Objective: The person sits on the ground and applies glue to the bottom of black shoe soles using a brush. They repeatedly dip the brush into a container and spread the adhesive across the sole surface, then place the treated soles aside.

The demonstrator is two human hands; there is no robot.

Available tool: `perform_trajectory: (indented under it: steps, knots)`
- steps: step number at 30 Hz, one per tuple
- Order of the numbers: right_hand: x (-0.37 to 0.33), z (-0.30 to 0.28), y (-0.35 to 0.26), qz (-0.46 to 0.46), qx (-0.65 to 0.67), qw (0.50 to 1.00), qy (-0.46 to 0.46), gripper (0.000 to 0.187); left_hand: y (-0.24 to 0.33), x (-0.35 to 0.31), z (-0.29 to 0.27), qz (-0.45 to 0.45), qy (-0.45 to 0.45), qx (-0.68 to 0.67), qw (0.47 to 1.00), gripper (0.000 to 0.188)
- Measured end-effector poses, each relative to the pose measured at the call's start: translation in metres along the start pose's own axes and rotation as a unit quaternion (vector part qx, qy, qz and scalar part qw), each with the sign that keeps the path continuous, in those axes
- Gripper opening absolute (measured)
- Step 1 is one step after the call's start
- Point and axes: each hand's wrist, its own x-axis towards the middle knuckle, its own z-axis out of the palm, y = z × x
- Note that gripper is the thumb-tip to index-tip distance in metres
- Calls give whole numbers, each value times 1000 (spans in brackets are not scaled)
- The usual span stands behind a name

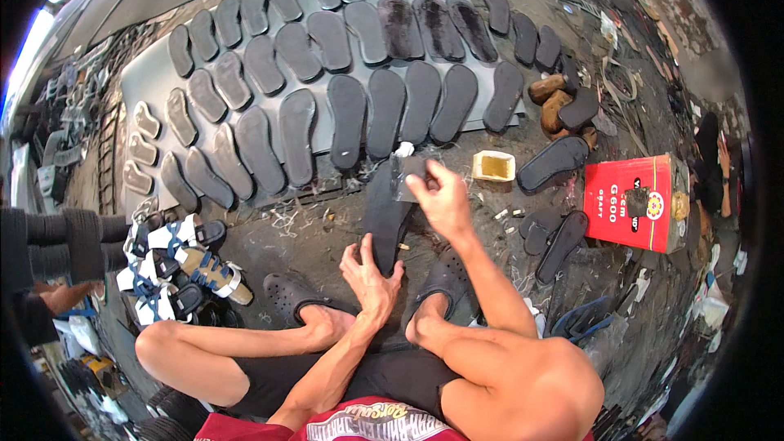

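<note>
Between my feet a long black shoe sole (380,216) lies on the ground, pointing away from me. My left hand (371,282) grips its near end, thumb on one side and fingers on the other. My right hand (441,200) pinches a small dark rectangular flat piece (410,173) against the sole's far end. Whether that piece is a spreader or a scrap of sheet, I cannot tell. Just right of my right hand sits a small pale tray (494,167) with amber liquid, probably glue. A white wad (404,149) is by the sole's far tip.
Several rows of dark soles (343,114) cover a grey sheet (139,73) ahead. A red tin (625,204) stands at right, near loose soles (554,165) and brown shoe lasts (555,110). Strappy sandals (175,261) are piled at left. At far left another person's hand (65,298) shows.
</note>
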Motion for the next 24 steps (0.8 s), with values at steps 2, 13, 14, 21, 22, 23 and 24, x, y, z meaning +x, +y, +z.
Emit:
perform_trajectory:
  steps: [2,13,14,21,22,23,24]
  knots:
    - [1,36,42,11,-155,988,-7,30,-14,2,7,21,-13,7,1000,88]
    - [43,44,40,-190,-344,919,-35,24,-25,3,10,46,-25,-25,998,90]
    - [41,47,37,-235,-346,906,-67,23,-23,2,10,45,-26,-20,998,90]
    - [33,53,25,-369,-333,813,-303,31,-24,-3,5,23,-41,-26,999,94]
    - [45,41,27,-377,-346,818,-263,30,-23,-3,4,27,-42,-30,998,94]
    - [52,28,31,-364,-387,815,-229,29,-20,-3,4,31,-43,-35,998,94]
    - [57,14,46,-379,-388,824,-163,31,-20,-4,4,33,-46,-37,998,94]
